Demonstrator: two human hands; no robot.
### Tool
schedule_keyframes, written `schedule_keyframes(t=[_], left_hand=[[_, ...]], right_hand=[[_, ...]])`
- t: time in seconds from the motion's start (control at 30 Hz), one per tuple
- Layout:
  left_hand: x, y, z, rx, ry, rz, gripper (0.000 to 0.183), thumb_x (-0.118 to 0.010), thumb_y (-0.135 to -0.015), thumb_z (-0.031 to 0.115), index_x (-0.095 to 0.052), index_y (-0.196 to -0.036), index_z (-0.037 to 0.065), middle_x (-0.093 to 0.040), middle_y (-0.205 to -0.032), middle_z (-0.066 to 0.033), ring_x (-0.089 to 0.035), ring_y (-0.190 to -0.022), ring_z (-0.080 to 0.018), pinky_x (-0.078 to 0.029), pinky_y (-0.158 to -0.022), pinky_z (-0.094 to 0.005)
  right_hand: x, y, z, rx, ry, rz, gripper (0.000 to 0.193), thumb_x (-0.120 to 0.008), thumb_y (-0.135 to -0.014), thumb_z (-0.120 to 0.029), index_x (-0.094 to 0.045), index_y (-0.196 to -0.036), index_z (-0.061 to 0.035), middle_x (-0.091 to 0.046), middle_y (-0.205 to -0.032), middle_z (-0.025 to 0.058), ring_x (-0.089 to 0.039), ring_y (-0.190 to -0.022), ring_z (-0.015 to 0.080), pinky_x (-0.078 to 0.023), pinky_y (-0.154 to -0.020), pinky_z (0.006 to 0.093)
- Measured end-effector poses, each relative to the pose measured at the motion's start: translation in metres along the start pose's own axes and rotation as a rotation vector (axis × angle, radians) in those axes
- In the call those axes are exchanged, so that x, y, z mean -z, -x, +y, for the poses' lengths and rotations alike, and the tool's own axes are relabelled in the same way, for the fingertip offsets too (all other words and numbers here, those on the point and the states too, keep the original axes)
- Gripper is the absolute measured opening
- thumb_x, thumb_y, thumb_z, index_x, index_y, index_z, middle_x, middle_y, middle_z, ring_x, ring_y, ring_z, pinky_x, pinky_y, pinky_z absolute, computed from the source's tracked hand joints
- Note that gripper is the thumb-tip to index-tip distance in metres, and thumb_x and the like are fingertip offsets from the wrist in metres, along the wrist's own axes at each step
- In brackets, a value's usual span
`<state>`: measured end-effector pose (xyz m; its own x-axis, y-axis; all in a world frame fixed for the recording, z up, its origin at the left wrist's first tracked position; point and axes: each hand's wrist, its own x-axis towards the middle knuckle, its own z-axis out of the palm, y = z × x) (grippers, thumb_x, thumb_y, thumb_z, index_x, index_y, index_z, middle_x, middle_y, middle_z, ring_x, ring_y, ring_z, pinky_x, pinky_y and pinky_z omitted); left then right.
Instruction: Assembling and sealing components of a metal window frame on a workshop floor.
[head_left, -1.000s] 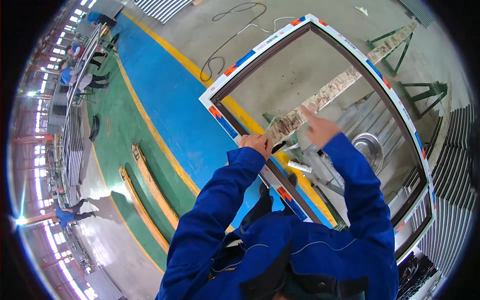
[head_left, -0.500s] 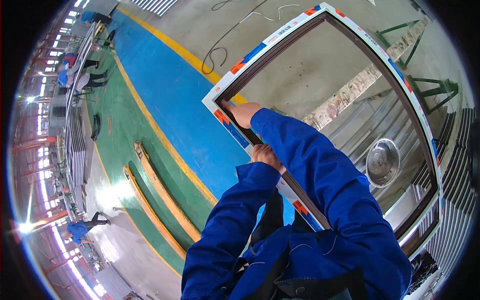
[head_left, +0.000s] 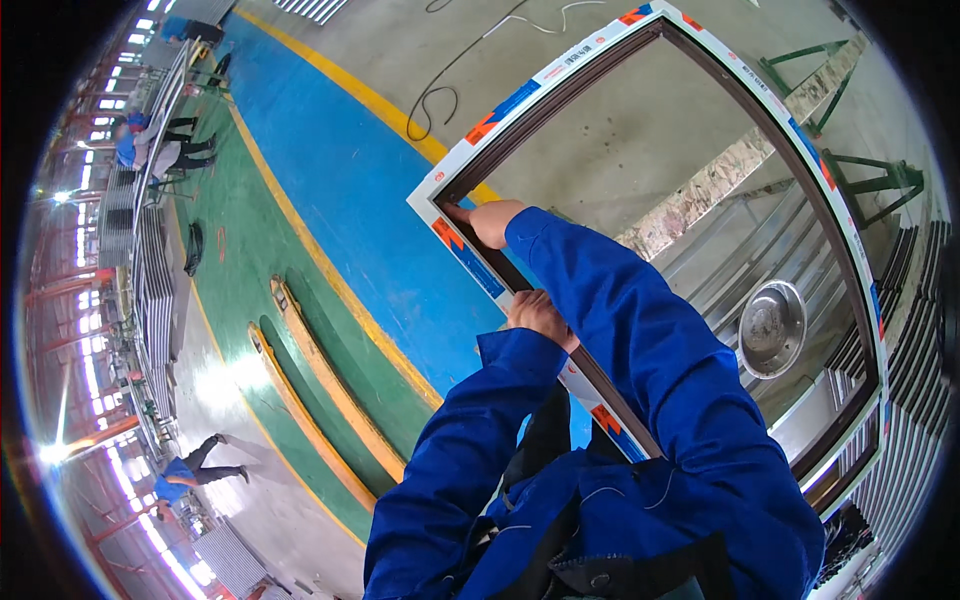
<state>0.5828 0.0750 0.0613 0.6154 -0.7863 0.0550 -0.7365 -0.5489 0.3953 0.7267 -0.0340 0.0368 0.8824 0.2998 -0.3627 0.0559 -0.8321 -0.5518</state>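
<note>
A large window frame is held tilted in front of me. Its inner profile is dark brown, and white film with blue and orange patches covers the outer side. My left hand is closed around the near-left rail, fingers wrapped over the brown profile. Farther up, my right hand reaches across to the inside of the far-left corner. One finger points into that corner and touches the brown profile, while the other fingers look curled. Whether something small sits in them is hidden.
Through the frame show a round metal basin, a long speckled beam and a green metal stand. Long metal profiles lie at right. A black cable lies ahead. Yellow pallet-truck forks rest at left; a co-worker walks beyond.
The frame has shifted very slightly to the right, with both hands staying at about the same spots on it. At far left, the co-worker has moved a little.
</note>
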Motion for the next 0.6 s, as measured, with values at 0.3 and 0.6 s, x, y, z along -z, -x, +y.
schedule_keyframes(t=[0.3,0.6], left_hand=[[-0.004,-0.002,0.001,-0.049,0.022,0.132,0.017,-0.069,-0.066,0.022,-0.063,-0.068,0.006,-0.061,-0.071,-0.0094,-0.061,-0.071,-0.0277,-0.045,-0.071,-0.0384],[0.001,-0.006,0.008,-0.072,0.038,0.181,0.015,-0.069,-0.066,0.020,-0.062,-0.068,0.007,-0.061,-0.070,-0.0092,-0.061,-0.071,-0.0283,-0.044,-0.072,-0.0382]], right_hand=[[0.008,0.019,0.004,-0.006,-0.233,0.163,0.067,-0.048,-0.090,-0.016,-0.023,-0.150,-0.0331,-0.065,-0.113,0.0183,-0.064,-0.097,0.0369,-0.051,-0.081,0.0460],[0.013,0.003,0.006,0.070,-0.261,-0.030,0.078,-0.050,-0.088,-0.009,-0.016,-0.151,-0.0393,-0.063,-0.118,0.0207,-0.063,-0.101,0.0368,-0.049,-0.086,0.0443]])
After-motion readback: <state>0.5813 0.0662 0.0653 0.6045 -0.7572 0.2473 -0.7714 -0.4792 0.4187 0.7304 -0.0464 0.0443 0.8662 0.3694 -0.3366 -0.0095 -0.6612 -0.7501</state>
